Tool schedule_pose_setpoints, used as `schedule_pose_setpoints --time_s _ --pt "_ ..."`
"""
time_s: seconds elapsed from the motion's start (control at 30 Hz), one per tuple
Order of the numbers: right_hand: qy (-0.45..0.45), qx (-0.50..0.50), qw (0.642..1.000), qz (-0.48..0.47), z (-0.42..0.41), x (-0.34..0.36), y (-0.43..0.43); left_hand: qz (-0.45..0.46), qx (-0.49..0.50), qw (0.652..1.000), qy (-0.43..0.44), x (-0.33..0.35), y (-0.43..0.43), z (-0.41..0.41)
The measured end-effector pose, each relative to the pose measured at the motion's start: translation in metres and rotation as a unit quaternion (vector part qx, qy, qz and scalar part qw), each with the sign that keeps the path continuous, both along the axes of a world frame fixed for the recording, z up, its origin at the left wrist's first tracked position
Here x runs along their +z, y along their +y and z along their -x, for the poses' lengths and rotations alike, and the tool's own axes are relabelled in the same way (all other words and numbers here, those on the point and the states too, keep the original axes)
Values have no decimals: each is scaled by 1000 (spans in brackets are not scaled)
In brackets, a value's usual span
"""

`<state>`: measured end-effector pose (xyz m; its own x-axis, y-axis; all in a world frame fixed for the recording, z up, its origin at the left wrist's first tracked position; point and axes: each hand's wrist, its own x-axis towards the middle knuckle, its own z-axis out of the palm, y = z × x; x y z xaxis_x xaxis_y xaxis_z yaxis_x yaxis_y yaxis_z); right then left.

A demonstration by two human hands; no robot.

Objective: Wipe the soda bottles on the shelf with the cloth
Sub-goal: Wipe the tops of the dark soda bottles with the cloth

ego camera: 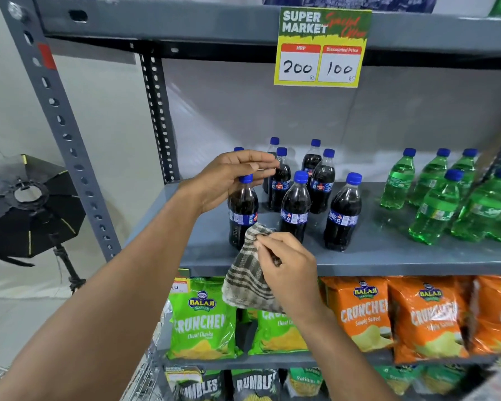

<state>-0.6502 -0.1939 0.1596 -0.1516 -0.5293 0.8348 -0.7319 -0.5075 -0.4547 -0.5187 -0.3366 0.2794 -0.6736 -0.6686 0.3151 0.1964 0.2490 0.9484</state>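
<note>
Left hand [232,180] grips the neck of a cola bottle [242,215] on the shelf [388,256]; right hand [287,264] pinches the checked cloth [246,282] against its base.

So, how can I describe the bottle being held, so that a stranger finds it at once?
Look at the grey shelf under the yellow price sign, at the group of dark cola bottles. It is the front-left bottle, nearest the shelf edge. Only this one has the left hand at its blue cap and the checked cloth against its base.
</note>
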Motion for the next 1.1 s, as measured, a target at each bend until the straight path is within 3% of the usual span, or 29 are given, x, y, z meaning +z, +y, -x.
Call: schedule_pose_setpoints --time_s 0.37,0.6,0.9,1.1 --pt "-52 -79 994 61 97 23 65 138 40 989 24 65 39 39" --pt "-61 -89 991 82 162 33 65 200 58 975 -76 66 80 141" --pt "-46 -17 998 42 196 33 24 156 141 956 -206 22 66 200" --pt "-36 4 999 26 188 51 -7 86 137 973 -165 13 64 199"
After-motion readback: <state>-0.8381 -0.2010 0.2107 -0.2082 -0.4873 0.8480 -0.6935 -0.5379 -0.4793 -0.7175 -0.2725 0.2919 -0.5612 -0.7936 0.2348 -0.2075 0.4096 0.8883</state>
